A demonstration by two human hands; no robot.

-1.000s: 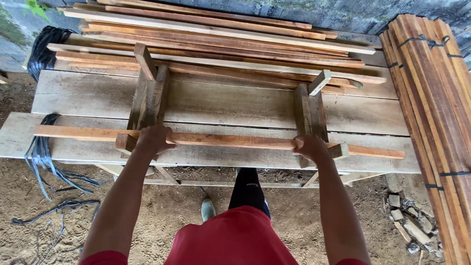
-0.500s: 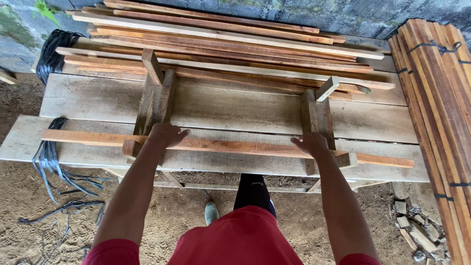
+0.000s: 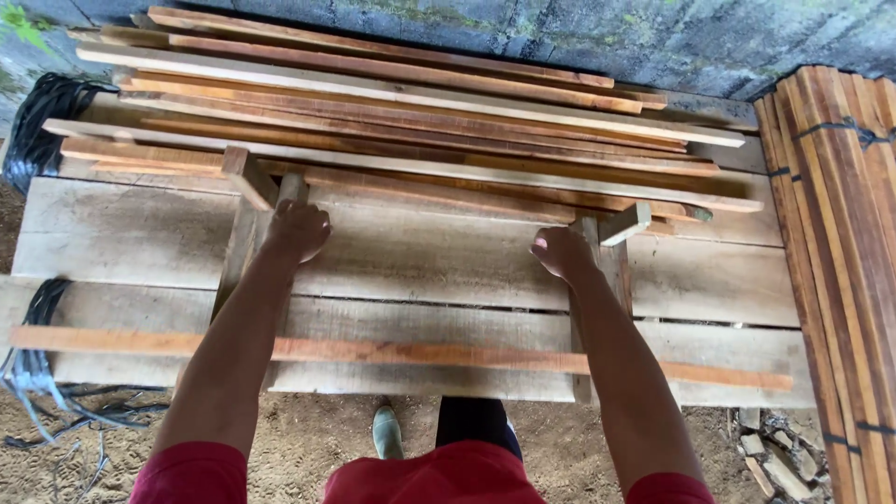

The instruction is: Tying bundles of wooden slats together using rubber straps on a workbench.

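The two short upright wooden jig blocks stood on the table of wide grey planks [image 3: 121,233], one on the left [image 3: 245,233] and one on the right [image 3: 611,257], each topped at its far end by a small slanted wooden cross-piece. The left hand [image 3: 297,229] lay over the far end of the left block, its fingers curled loosely down upon the wood, though whether they truly clasped it could not be told. The right hand [image 3: 560,252] rested against the far end of the right block, fingers bent and the thumb showing toward the middle of the table; its grip was likewise unclear. Nearer the person, a long thin reddish-brown wooden slat [image 3: 420,355] lay across the front plank, running almost the full width of the table and passing under both forearms, well apart from either hand. Behind the blocks a loose stack of long reddish and pale wooden slats [image 3: 420,112] lay against the stone wall [image 3: 653,37]. To the right stood a strapped bundle of brown slats [image 3: 840,233], bound with dark bands. A coil of black strapping [image 3: 37,131] sat at the far left corner, and more black straps [image 3: 28,373] hung off the left edge above the sandy ground [image 3: 308,439].
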